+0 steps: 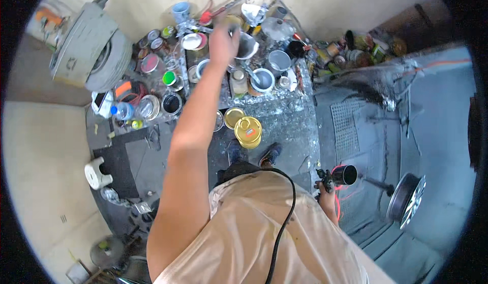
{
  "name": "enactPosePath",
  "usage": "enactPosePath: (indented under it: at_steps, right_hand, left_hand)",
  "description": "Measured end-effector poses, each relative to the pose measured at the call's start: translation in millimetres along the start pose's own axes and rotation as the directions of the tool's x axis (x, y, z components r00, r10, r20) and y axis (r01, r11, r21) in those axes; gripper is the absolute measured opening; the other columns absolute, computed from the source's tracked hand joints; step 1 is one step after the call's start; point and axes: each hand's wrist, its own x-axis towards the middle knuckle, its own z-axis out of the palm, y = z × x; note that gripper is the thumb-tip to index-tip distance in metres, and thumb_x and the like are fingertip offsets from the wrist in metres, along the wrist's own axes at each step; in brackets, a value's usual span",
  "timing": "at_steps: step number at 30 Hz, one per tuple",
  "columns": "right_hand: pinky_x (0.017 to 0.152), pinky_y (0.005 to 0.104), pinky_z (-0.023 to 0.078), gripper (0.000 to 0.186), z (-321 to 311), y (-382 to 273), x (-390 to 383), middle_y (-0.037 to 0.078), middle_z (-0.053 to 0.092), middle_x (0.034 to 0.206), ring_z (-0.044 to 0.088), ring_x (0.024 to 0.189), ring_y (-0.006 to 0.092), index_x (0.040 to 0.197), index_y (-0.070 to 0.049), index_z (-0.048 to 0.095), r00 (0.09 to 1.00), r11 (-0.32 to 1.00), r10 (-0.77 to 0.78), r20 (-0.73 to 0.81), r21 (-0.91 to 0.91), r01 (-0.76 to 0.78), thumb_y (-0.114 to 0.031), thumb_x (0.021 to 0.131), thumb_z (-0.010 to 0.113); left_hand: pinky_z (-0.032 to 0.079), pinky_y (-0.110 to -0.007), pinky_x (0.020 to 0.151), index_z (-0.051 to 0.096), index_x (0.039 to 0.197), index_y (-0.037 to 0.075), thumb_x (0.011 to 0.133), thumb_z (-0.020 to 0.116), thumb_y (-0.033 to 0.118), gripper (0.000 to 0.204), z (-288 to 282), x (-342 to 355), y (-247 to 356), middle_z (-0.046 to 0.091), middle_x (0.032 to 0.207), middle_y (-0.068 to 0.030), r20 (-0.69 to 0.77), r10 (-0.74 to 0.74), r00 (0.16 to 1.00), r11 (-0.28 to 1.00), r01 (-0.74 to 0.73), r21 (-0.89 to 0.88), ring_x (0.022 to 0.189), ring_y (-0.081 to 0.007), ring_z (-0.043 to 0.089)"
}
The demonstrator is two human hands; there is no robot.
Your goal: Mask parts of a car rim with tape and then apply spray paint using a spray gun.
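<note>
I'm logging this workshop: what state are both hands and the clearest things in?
Left hand: extended, blurred, grip unclear
Right hand: closed around spray gun
Black cup: appears uncovered
Water bottle: capped
Gray cup: uncovered, stirrer inside
Dark can: uncovered
Wheel rim: without tyre

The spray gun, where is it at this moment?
In the head view, the spray gun is right of centre, in the right hand, with the silver wheel rim farther right.

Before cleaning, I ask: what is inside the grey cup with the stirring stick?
Inside the grey cup, a greyish surface and part of the stirring stick show; anything beneath that surface is covered.
</note>
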Motion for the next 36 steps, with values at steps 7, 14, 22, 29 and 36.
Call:
enactPosePath:
  at_steps: [7, 14, 22, 29, 36]
  right_hand:
    - [0.068, 0.0281, 0.05, 0.022, -2.7, 57.7, -40.3, 0.006, 0.07, 0.098, 0.063, 0.08, 0.0143, 0.117, -0.004, 0.063, 0.974, 0.978, -0.195, -0.113, 0.057, 0.202, -0.015, 0.097, 0.063]
    - [0.08, 0.0258, 0.049, 0.022, 1.7, 74.0, -64.4, 0.007, 0.07, 0.099, 0.064, 0.085, 0.015, 0.116, -0.003, 0.062, 0.988, 0.956, 0.111, -0.109, 0.284, -0.076, -0.012, 0.097, 0.063]
    - [0.076, 0.027, 0.05, 0.02, -1.3, 86.4, -57.6, 0.007, 0.071, 0.096, 0.064, 0.082, 0.0155, 0.114, -0.002, 0.062, 0.991, 0.993, 0.04, -0.129, 0.112, -0.025, -0.011, 0.096, 0.063]
    - [0.072, 0.0285, 0.052, 0.017, -8.8, 38.9, -38.0, 0.007, 0.071, 0.094, 0.065, 0.081, 0.0163, 0.11, -0.002, 0.062, 0.997, 0.999, -0.016, -0.073, -0.048, 0.012, -0.009, 0.095, 0.064]
    - [0.066, 0.0296, 0.049, 0.021, -2.1, 28.2, -24.5, 0.007, 0.07, 0.094, 0.063, 0.078, 0.0154, 0.107, -0.002, 0.066, 0.997, 0.997, 0.06, -0.04, 0.046, -0.058, -0.018, 0.094, 0.069]
  left_hand:
    - [0.053, -0.043, 0.087, 0.069, 0.116, 0.008, 0.082, 0.072, 0.026, 0.038, 59.2, 87.5, -6.0, 0.071, 0.107, -0.019, 0.394, -0.007, 0.919, 0.962, -0.102, 0.254, 0.098, -0.0387, 0.067]
    - [0.053, -0.044, 0.089, 0.071, 0.114, 0.006, 0.082, 0.073, 0.031, 0.04, 71.9, 99.3, -30.3, 0.073, 0.104, -0.0167, 0.411, 0.011, 0.912, 0.938, -0.152, 0.312, 0.094, -0.0379, 0.068]
    - [0.054, -0.039, 0.083, 0.071, 0.114, 0.003, 0.085, 0.071, 0.033, 0.041, 50.2, 98.0, -64.6, 0.073, 0.108, -0.0175, 0.309, 0.132, 0.942, 0.958, -0.202, 0.205, 0.09, -0.0335, 0.069]
    - [0.046, -0.038, 0.102, 0.07, 0.095, -0.003, 0.078, 0.074, 0.017, 0.026, 26.6, 71.2, -33.8, 0.072, 0.097, -0.0208, 0.122, 0.021, 0.992, 0.993, -0.035, 0.115, 0.085, -0.0386, 0.067]
    - [0.047, -0.038, 0.092, 0.068, 0.09, -0.003, 0.077, 0.074, 0.014, 0.023, 33.0, 60.4, -59.6, 0.07, 0.085, -0.0182, -0.059, 0.148, 0.987, 0.976, -0.136, 0.168, 0.074, -0.0348, 0.065]
